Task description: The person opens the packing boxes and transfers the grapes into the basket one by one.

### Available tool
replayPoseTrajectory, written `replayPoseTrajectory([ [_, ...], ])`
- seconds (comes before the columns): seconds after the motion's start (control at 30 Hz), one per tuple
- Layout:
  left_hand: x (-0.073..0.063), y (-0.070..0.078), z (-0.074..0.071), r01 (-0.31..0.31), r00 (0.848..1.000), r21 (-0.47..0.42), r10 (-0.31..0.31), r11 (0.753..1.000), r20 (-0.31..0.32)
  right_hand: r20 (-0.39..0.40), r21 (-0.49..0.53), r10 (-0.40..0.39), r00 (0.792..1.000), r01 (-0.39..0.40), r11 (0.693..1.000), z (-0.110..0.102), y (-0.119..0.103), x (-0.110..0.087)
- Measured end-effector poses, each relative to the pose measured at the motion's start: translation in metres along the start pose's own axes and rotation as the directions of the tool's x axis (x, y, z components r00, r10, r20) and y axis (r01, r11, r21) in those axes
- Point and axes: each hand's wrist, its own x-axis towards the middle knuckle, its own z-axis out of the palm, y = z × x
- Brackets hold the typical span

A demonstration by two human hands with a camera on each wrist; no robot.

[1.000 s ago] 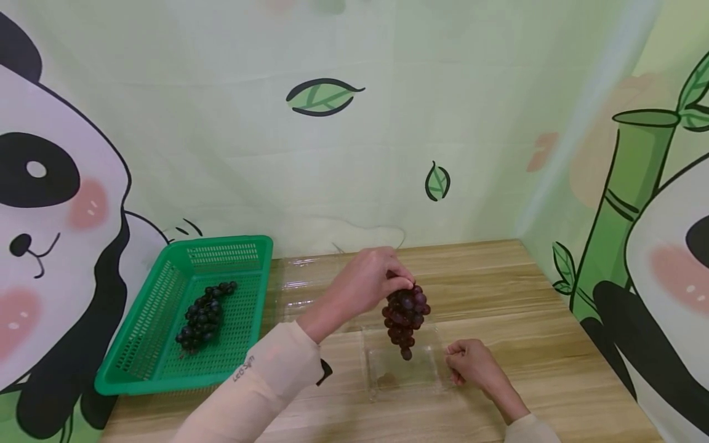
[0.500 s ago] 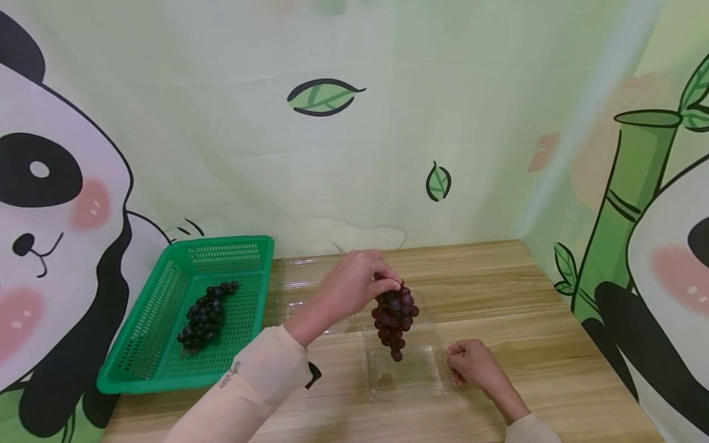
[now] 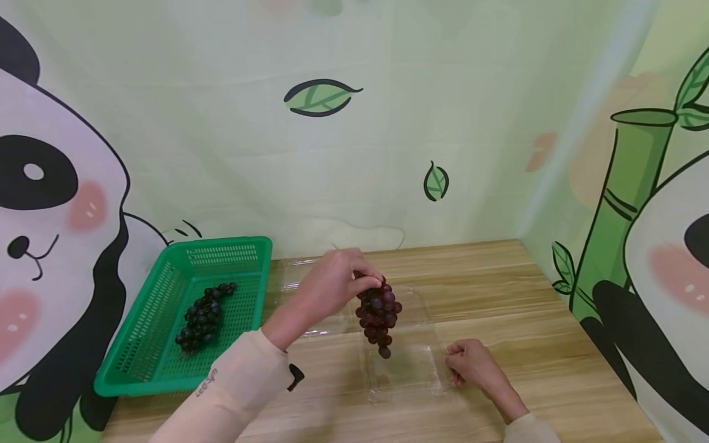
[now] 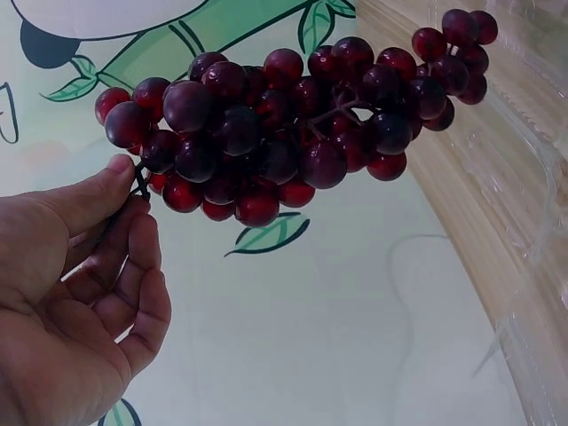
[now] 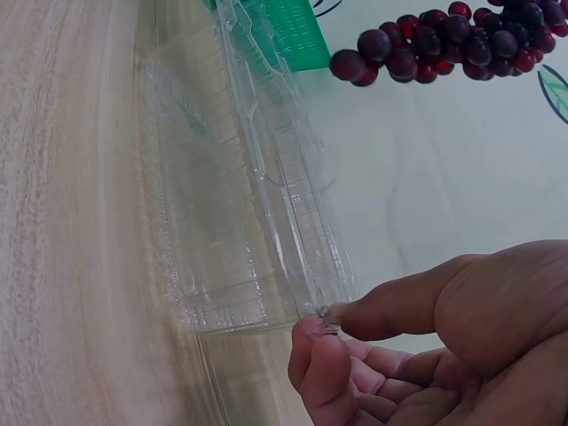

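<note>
My left hand (image 3: 327,283) pinches the dark stem of a bunch of red-purple grapes (image 3: 379,314). In the left wrist view the bunch (image 4: 266,124) hangs from thumb and forefinger (image 4: 114,182). Below and behind it, in the head view, a clear plastic clamshell box (image 3: 407,372) lies on the table, with its lid raised toward the back. My right hand (image 3: 476,369) holds the box's right edge. Seen from the right wrist, thumb and forefinger pinch the rim of the clear box (image 5: 222,266), and the grapes (image 5: 453,44) hang apart from it.
At the left stands a green perforated basket (image 3: 119,386) with a bunch of dark grapes (image 3: 204,317) inside. Another clear plastic container (image 3: 299,274) lies behind my left forearm. The wooden tabletop (image 3: 554,357) ends against a printed cloth backdrop (image 3: 388,123).
My left hand has shifted left with the hanging grapes, from over the box's middle to near its left side. The right hand stays at the box's edge.
</note>
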Motion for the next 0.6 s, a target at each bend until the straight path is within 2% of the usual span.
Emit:
replayPoseTrajectory([
  [0.6,-0.017,-0.014,-0.025,-0.006,0.999,0.028,0.007,1.000,-0.054,-0.005,0.001,-0.012,1.000,0.012,1.000,0.000,0.001,0.000],
])
